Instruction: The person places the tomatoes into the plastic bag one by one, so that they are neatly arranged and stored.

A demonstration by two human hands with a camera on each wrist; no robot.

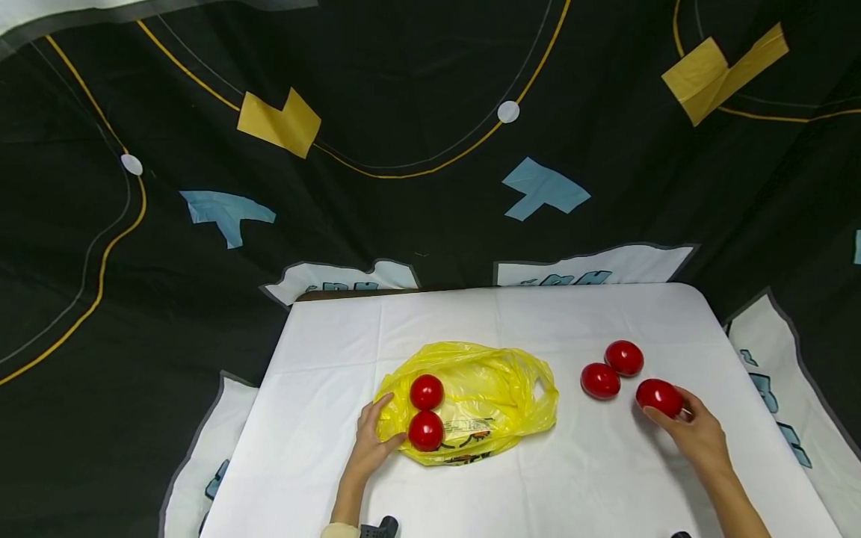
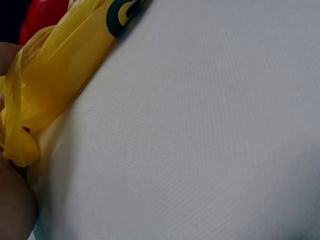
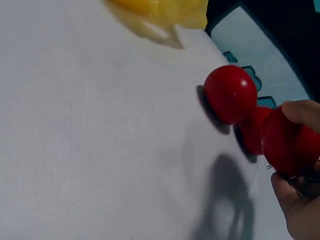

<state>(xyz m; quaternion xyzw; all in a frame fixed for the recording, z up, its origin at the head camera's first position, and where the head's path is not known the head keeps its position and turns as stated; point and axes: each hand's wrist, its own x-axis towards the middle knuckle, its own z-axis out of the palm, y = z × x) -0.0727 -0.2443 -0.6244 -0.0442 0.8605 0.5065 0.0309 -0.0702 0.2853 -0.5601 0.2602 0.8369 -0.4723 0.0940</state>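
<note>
A yellow plastic bag [image 1: 494, 381] lies flat on the white-covered table, its handle opening toward the right. Two glossy red tomatoes [image 1: 426, 431] sit at its left end, one behind the other, apparently within the bag. My left hand [image 1: 372, 441] grips the bag's left edge beside them; the left wrist view shows bunched yellow plastic [image 2: 55, 75] between the fingers, which are partly cut off. On the right, my right hand [image 1: 699, 433] holds a red tomato [image 3: 287, 145] between thumb and fingers, above the cloth. Two more tomatoes [image 1: 601, 381] rest close together just left of it.
White cloth covers the table [image 1: 538, 486]. Behind it hangs a dark curtain [image 1: 403, 224] with yellow and blue shapes. A small black object [image 1: 380, 527] shows at my left wrist.
</note>
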